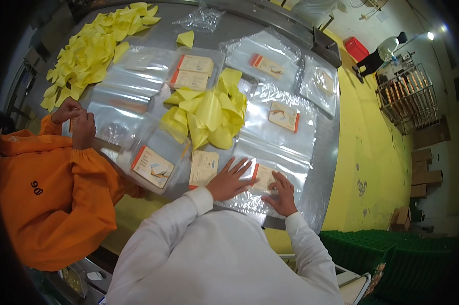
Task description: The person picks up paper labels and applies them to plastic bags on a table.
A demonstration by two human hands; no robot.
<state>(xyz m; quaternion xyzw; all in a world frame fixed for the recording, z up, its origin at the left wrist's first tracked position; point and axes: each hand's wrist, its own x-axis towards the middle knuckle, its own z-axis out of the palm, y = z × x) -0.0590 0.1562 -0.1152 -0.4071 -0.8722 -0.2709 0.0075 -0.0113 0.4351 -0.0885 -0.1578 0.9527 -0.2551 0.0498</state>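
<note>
My left hand (229, 182) lies flat with spread fingers on a clear plastic bag (248, 200), its fingertips reaching the orange edge of a printed card (263, 176). My right hand (282, 194) rests on the card's right side, fingers bent and thumb apart; part of the card is hidden beneath it. Whether the card lies in or on the bag I cannot tell. Left of my hands, another cream card (203, 168) lies on the metal table. Beyond them is a heap of yellow cut sheets (206, 114). Another bag with a card (284, 116) lies just above.
At left, a co-worker in an orange jacket (54, 194) holds both hands over stacked bags (119, 110). A clear tray (218, 72) contains cards. A larger yellow pile (96, 45) covers the far left. The metal table's edge (330, 183) runs right, near green crates (367, 244).
</note>
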